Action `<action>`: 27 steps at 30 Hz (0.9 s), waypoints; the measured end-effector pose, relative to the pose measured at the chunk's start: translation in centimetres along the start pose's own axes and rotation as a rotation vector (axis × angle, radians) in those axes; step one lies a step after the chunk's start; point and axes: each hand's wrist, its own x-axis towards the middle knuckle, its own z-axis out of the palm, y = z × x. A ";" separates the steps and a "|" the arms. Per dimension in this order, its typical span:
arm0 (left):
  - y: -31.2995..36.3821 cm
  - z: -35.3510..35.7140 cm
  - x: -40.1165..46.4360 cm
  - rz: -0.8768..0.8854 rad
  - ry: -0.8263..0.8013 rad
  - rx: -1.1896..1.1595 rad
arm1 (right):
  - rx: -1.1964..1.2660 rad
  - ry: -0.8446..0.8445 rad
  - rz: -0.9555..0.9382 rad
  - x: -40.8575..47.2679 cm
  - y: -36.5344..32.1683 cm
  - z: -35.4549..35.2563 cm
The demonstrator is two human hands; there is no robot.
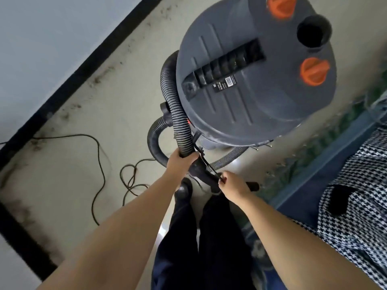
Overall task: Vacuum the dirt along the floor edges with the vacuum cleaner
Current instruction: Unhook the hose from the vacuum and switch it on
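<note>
Right ahead of the person, the vacuum cleaner [255, 76] stands on the pale floor [117, 105], a big grey drum seen from above with two orange knobs [314, 71] and an open round port [314, 31] on its lid. Its ribbed black hose [178, 114] comes off the drum's near-left side, loops once beside it and runs down toward the hands. The left hand [180, 164] grips this hose, fingers curled round it just below the drum. The right hand [233, 187] sits just beside it, fingertips pinched together on a thin black cord or clip [209, 166] at the dark handle end of the hose; which of the two it is cannot be told. Below the hands show dark trouser legs [201, 237] and a black shoe [184, 189]. Dirt [96, 80] lies in dark specks along the floor edge, next to the black baseboard [83, 65] under a pale wall [52, 34]. A thin cable [100, 164] snakes in loops across the floor to the left. On the right lies a checked black-and-white cloth [356, 206], beside a blue and green patterned strip [314, 164].
</note>
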 end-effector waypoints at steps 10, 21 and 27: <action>-0.2 -0.5 -0.6 0.130 0.151 0.091 | -0.103 0.061 0.173 -1.0 9.4 -3.2; 2.1 -0.8 -3.4 0.118 0.054 0.049 | -0.126 0.554 -0.575 -5.4 -3.2 -9.7; 6.1 -3.5 -5.5 0.157 0.151 -0.050 | -0.528 0.493 -0.595 -4.3 -10.4 -15.8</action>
